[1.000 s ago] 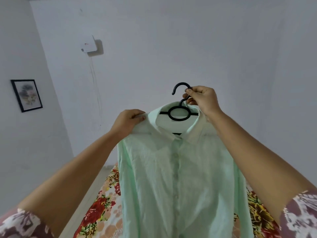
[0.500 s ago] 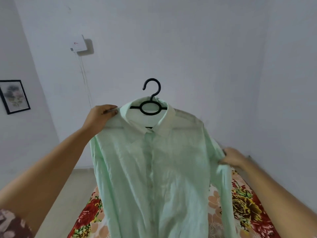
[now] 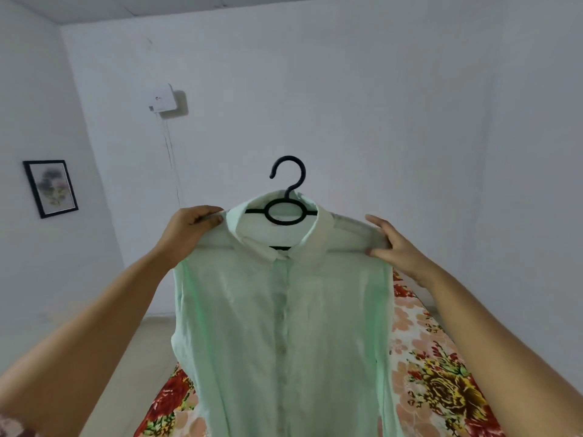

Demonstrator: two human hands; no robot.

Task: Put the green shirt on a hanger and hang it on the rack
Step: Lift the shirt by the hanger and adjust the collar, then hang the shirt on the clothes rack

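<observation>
A bedroom in a home. Plain white walls point(image 3: 378, 105) meet in a corner at left, under a white ceiling point(image 3: 157, 7). A bed point(image 3: 441, 373) spread with a floral sheet in red, yellow and peach fills the lower part of the view, set against the right wall. 1 black-framed picture point(image 3: 50, 188) of flowers hangs on the left wall. A small white box point(image 3: 163, 98) is mounted high on the far wall, with thin wires point(image 3: 172, 159) trailing down from it. Pale floor point(image 3: 132, 357) shows beside the bed.
</observation>
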